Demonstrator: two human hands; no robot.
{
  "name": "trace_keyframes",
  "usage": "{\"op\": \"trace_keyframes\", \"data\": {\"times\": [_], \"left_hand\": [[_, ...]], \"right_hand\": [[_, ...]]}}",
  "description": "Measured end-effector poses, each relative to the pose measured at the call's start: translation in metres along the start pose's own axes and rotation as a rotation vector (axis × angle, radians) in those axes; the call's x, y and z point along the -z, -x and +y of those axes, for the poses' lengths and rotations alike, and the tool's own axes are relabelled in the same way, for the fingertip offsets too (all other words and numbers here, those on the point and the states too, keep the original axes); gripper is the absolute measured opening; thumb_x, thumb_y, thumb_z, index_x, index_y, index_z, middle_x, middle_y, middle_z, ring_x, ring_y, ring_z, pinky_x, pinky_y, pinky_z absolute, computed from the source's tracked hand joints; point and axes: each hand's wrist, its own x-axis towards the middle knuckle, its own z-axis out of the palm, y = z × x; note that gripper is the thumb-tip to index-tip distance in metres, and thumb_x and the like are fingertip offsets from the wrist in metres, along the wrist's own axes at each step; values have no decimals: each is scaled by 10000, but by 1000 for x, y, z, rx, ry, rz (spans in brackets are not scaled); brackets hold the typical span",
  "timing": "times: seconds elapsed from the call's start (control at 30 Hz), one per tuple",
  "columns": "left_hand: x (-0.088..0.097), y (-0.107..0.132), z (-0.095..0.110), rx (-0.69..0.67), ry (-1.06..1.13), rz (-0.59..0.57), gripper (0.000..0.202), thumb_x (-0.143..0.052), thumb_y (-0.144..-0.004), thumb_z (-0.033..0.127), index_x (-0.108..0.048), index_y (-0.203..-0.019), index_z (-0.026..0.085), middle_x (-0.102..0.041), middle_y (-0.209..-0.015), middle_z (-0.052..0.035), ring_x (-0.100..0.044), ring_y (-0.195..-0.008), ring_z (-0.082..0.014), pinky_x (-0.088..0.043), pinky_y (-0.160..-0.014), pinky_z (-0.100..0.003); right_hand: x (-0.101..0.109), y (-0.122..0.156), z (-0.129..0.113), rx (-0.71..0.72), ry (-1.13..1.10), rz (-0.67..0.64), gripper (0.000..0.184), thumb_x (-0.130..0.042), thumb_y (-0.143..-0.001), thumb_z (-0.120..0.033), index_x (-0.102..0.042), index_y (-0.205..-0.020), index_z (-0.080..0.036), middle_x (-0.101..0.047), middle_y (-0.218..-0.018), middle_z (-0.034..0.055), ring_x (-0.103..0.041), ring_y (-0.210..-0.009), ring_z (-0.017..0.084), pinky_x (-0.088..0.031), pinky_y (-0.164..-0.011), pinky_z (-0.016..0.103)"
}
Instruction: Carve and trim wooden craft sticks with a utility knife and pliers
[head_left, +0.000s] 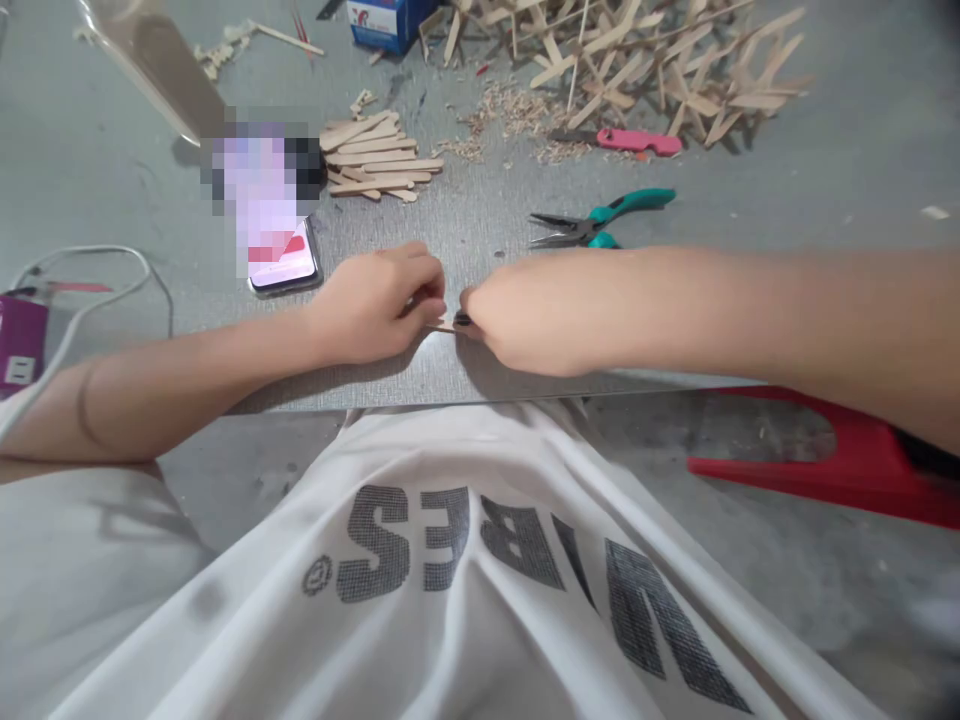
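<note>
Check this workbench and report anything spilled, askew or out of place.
Wood shavings lie scattered loose on the grey mat beside the pink cutter, unswept. Behind them, stick crosses sit in a tangled heap. The left hand and right hand pinch a thin stick; nothing odd there.

One pinched stick (442,326), one phone (285,262), one teal pliers (600,220), one pink cutter (637,141), one blue box (382,22) (stick piles (379,160) uncountable)
</note>
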Motion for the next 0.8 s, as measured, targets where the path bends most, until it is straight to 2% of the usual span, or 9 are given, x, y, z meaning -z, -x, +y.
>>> {"op": "trace_keyframes", "data": {"times": [0.07,0.13,0.23,0.33,0.43,0.63,0.8], "left_hand": [[3,0,-3,40,61,38,287,-568,-1071,323,-797,-945,206,-798,-896,-76,-710,-818,-236,-500,-773,-372],[7,-1,-4,74,122,6,360,-532,-1093,317,-717,-800,219,-681,-724,-31,-611,-706,-204,-454,-721,-363],[11,-2,-2,81,201,-32,412,-542,-1092,310,-621,-696,226,-555,-614,5,-523,-640,-175,-425,-703,-353],[11,-1,4,94,271,-42,389,-561,-1083,316,-658,-721,215,-645,-640,-5,-569,-643,-166,-431,-714,-345],[10,1,11,139,333,-59,382,-562,-1075,295,-701,-730,211,-741,-671,-16,-624,-637,-158,-462,-736,-333],[7,0,15,207,454,-41,364,-573,-1076,211,-708,-739,207,-726,-626,4,-604,-597,-132,-481,-710,-282],[9,0,14,223,479,-44,331,-559,-1089,201,-711,-796,214,-695,-612,16,-606,-610,-135,-480,-699,-268]], "right_hand": [[0,2,8,7,-55,129,161,-672,-1053,-182,-786,-941,-205,-725,-738,103,-730,-692,286,-485,-690,404],[-6,3,16,30,-103,259,210,-628,-1106,-291,-820,-1064,-217,-730,-746,115,-736,-725,315,-474,-695,411],[-17,3,25,70,-134,301,324,-555,-1170,-380,-824,-1166,-199,-774,-820,143,-732,-753,325,-416,-694,410],[-27,3,30,107,-173,265,404,-489,-1221,-405,-806,-1276,-161,-823,-946,176,-712,-762,303,-360,-694,397],[-37,1,33,145,-231,254,436,-459,-1246,-413,-791,-1320,-141,-817,-953,167,-650,-731,261,-328,-696,372],[-53,-8,36,159,-317,311,419,-468,-1254,-390,-784,-1299,-120,-818,-998,164,-592,-755,231,-286,-713,349],[-53,-10,36,176,-327,335,399,-480,-1251,-366,-779,-1283,-105,-811,-1004,163,-521,-729,210,-278,-720,341]]}}
